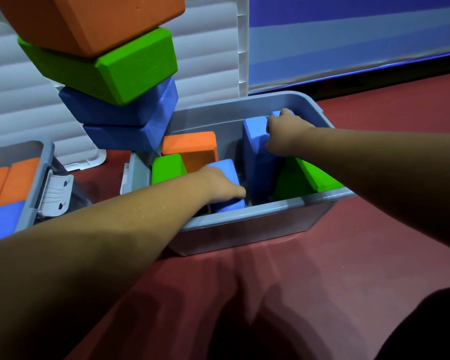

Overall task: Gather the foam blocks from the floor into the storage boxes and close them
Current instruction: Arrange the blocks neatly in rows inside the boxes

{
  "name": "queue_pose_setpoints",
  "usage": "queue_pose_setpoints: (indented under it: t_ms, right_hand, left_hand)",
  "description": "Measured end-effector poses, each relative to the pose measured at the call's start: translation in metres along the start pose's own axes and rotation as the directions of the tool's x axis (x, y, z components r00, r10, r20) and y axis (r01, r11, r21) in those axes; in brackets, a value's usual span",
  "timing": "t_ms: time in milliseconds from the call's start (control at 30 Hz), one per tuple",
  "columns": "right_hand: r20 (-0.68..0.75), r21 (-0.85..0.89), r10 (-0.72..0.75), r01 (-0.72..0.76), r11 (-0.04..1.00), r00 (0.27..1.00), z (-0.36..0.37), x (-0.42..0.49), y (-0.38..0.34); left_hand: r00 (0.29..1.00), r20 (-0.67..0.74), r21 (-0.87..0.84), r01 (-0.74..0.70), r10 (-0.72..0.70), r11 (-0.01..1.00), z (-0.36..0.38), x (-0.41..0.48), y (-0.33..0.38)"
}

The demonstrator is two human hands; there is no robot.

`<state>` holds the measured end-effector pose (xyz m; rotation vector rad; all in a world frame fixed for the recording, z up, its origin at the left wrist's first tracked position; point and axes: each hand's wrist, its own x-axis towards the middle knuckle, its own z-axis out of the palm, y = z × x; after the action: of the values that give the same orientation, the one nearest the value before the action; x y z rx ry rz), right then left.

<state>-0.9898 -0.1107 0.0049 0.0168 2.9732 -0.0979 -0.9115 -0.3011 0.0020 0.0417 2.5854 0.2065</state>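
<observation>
A grey storage box [244, 216] stands open on the red floor. Inside it lie an orange foam block [192, 146], a green block [166, 167] on the left and a tilted green block [315, 178] on the right. My left hand [218, 184] grips a small blue block [227, 205] near the box's front wall. My right hand [283, 131] grips the top of a tall upright blue block [257, 162] in the middle. A stack of orange [89, 19], green [109, 66] and two blue blocks [125, 118] looms close at upper left.
A second grey box [29, 201] at the left edge holds orange and blue blocks and has a white latch [55, 193]. White ribbed lids [213, 48] lean behind the boxes. A blue wall panel [348, 40] runs along the back. Red floor [270, 281] spreads in front.
</observation>
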Motion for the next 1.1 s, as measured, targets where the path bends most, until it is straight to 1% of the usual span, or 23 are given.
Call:
queue_pose_setpoints:
  t_ms: [67, 133, 167, 200, 233, 267, 300, 367, 433, 500, 567, 667, 733, 800, 867, 933, 1033, 1100]
  right_hand:
    - [-0.005, 0.033, 0.024, -0.024, 0.999, 1.0, -0.005, -0.003, -0.001]
    - [0.093, 0.049, 0.021, -0.026, 0.998, 0.995, -0.007, -0.006, -0.004]
    - [0.18, 0.134, 0.016, -0.04, 0.99, 0.984, -0.005, -0.007, -0.004]
    - [0.269, 0.27, -0.01, -0.065, 0.961, 0.963, -0.002, -0.007, -0.004]
    - [0.346, 0.405, -0.046, -0.105, 0.908, 0.937, 0.0, -0.01, -0.004]
    - [0.385, 0.495, -0.09, -0.123, 0.86, 0.919, 0.001, -0.014, -0.004]
    - [0.398, 0.536, -0.118, -0.126, 0.834, 0.91, 0.0, -0.017, -0.004]
    - [0.377, 0.576, -0.153, -0.102, 0.811, 0.913, -0.004, -0.021, -0.005]
    - [0.322, 0.628, -0.161, -0.084, 0.774, 0.933, -0.013, -0.019, -0.005]
    - [0.252, 0.664, -0.134, -0.07, 0.745, 0.958, -0.023, -0.018, -0.003]
    - [0.19, 0.648, -0.089, -0.056, 0.759, 0.978, -0.031, -0.018, -0.002]
    - [0.158, 0.598, -0.031, -0.071, 0.798, 0.987, -0.032, -0.02, 0.005]
    - [0.148, 0.528, -0.014, -0.067, 0.847, 0.989, -0.028, -0.019, 0.013]
    - [0.151, 0.408, -0.001, -0.061, 0.911, 0.988, -0.024, -0.02, 0.021]
    - [0.155, 0.353, 0.001, -0.056, 0.934, 0.988, -0.024, -0.022, 0.028]
    - [0.129, 0.315, -0.023, -0.019, 0.949, 0.991, -0.026, -0.025, 0.034]
    - [0.117, 0.189, -0.082, 0.059, 0.98, 0.99, -0.02, -0.029, 0.042]
    - [0.107, 0.138, -0.108, 0.093, 0.986, 0.988, -0.013, -0.029, 0.044]
  left_hand:
    - [1.0, -0.004, -0.054, 0.008, -0.008, 0.998, 0.004, 0.0, 0.005]
    - [0.999, -0.043, -0.14, 0.021, -0.027, 0.99, 0.007, 0.0, 0.008]
    - [0.997, -0.072, -0.198, 0.025, -0.04, 0.98, 0.007, 0.0, 0.009]
    - [0.994, -0.098, -0.276, 0.028, -0.057, 0.961, 0.006, 0.001, 0.011]
    - [0.99, -0.126, -0.357, 0.009, -0.058, 0.934, 0.004, 0.001, 0.013]
    - [0.988, -0.145, -0.423, -0.02, -0.046, 0.906, 0.0, -0.001, 0.016]
    - [0.986, -0.165, -0.465, -0.057, -0.023, 0.883, -0.004, -0.003, 0.019]
    - [0.98, -0.198, -0.511, -0.11, 0.008, 0.852, -0.014, -0.009, 0.025]
    - [0.975, -0.222, -0.565, -0.132, 0.004, 0.815, -0.024, -0.014, 0.028]
    - [0.978, -0.207, -0.633, -0.129, -0.006, 0.764, -0.032, -0.014, 0.03]
    - [0.983, -0.183, -0.704, -0.15, 0.026, 0.694, -0.035, -0.011, 0.032]
    - [0.98, -0.171, -0.794, -0.199, 0.103, 0.574, -0.029, -0.003, 0.034]
    - [0.98, -0.111, -0.84, -0.181, 0.166, 0.512, -0.017, 0.002, 0.036]
    - [0.978, -0.031, -0.878, -0.126, 0.207, 0.462, -0.004, 0.004, 0.04]
    - [0.976, -0.015, -0.876, -0.118, 0.217, 0.468, 0.0, 0.006, 0.042]
    - [0.973, 0.002, -0.874, -0.109, 0.229, 0.474, 0.0, 0.009, 0.042]
    - [0.97, 0.082, -0.853, -0.05, 0.228, 0.519, 0.009, 0.02, 0.039]
    - [0.973, 0.094, -0.836, -0.039, 0.212, 0.548, 0.019, 0.024, 0.04]
